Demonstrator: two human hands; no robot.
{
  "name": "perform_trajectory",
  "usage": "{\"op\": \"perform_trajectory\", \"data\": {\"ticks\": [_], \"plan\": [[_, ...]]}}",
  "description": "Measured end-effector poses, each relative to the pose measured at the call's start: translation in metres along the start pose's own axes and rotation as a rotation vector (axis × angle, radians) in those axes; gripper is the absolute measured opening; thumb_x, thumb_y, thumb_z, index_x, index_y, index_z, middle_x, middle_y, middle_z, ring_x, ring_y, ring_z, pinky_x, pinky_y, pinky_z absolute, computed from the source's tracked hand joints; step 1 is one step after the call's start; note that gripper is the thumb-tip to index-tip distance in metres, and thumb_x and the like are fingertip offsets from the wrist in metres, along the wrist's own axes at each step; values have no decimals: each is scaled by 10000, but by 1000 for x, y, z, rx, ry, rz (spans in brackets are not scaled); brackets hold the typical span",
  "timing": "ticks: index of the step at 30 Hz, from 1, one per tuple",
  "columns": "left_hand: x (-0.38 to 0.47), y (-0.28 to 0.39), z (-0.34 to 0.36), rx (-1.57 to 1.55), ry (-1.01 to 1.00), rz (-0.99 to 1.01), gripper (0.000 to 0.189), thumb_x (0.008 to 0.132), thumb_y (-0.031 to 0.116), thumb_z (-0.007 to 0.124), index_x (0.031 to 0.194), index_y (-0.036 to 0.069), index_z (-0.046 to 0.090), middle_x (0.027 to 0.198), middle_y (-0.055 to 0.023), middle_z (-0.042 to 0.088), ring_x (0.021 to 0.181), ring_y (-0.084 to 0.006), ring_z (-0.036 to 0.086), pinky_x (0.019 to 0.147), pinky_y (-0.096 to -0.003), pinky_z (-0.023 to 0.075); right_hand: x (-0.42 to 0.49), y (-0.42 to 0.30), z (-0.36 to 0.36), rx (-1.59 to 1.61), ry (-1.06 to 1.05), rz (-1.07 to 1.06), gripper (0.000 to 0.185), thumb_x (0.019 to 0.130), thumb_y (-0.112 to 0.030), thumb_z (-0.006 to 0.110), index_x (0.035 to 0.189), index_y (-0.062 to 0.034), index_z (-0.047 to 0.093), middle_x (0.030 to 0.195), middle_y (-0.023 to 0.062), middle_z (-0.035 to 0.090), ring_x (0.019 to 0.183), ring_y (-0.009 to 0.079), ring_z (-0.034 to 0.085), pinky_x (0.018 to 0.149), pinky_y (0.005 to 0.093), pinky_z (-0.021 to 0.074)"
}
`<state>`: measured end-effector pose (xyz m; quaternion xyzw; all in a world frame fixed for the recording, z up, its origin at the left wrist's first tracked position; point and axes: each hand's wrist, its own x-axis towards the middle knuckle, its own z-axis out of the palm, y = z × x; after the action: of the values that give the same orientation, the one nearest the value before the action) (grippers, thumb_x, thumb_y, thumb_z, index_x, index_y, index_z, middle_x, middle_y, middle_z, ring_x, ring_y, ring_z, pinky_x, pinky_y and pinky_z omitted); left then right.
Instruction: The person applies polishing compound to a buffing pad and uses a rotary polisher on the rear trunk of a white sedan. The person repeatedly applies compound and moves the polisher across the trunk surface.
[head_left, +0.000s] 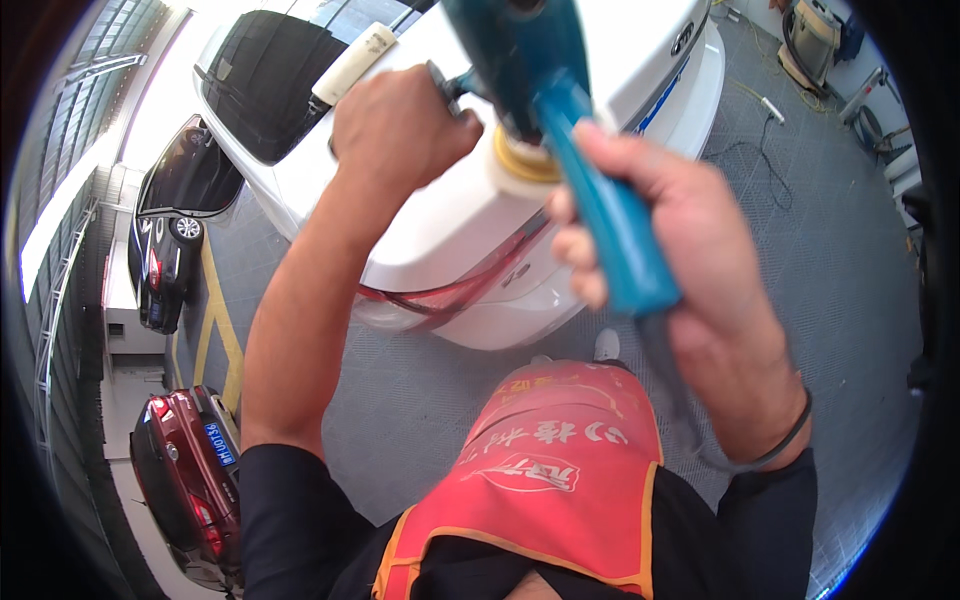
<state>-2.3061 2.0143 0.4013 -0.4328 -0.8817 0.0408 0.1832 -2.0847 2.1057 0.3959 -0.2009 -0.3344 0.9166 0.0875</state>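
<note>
A teal and black corded power polisher (517, 67) hangs over the rear corner of a white car (435, 225). Its yellow-and-white round pad (525, 161) is at the painted panel above the red tail light (450, 300). My right hand (675, 217) is wrapped around the teal rear handle, with the grey cord running down past my wrist. My left hand (405, 124) is closed on the polisher's side handle, which is mostly hidden by the fingers. Just beyond my left hand, a cream-coloured bottle (356, 64) with a dark cap lies on the car near the rear window.
Left stand a black car (161, 262) and a dark red car (180, 465). A vacuum cleaner (811, 37) is at the upper right, near cables (772, 165) on the grey tiled floor (825, 300). My red apron (540, 480) hangs below the car's bumper.
</note>
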Motion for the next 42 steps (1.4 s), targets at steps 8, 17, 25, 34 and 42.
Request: {"op": "perform_trajectory", "data": {"ticks": [8,17,25,34,42], "plan": [[-82,-54,-5,-92,116,88,357,749,355,829,823,19,733,742,-164,717,662,-363,734,629,-437,588,-35,79,33,149,-59,107,406,1017,-315,709,1239,-31,521,883,45,607,656,127,635,551,287,540],[-206,-164,3,-103,154,-68,248,702,245,893,850,108,750,783,-108,748,716,-313,755,673,-391,596,-19,210,111,-36,-189,212,564,1024,-352,693,1377,10,443,928,64,609,669,125,625,560,301,522],[-202,-128,6,-96,174,-57,362,742,313,873,903,57,673,805,-144,707,718,-355,727,657,-444,584,-38,171,74,-157,-155,209,504,1041,-300,665,1382,-10,434,958,99,607,664,155,641,525,306,554],[-227,-169,25,-96,255,38,373,729,331,870,903,67,672,776,-122,673,659,-330,703,631,-438,575,-23,221,91,-179,-202,177,517,1028,-296,674,1385,-13,430,919,92,603,660,159,640,527,308,541],[-205,-261,35,-15,132,-237,338,713,333,901,839,57,752,813,-161,754,763,-378,757,691,-460,605,65,254,173,-146,-251,97,492,1000,-360,698,1237,19,492,875,86,595,649,150,621,538,327,521]]}}
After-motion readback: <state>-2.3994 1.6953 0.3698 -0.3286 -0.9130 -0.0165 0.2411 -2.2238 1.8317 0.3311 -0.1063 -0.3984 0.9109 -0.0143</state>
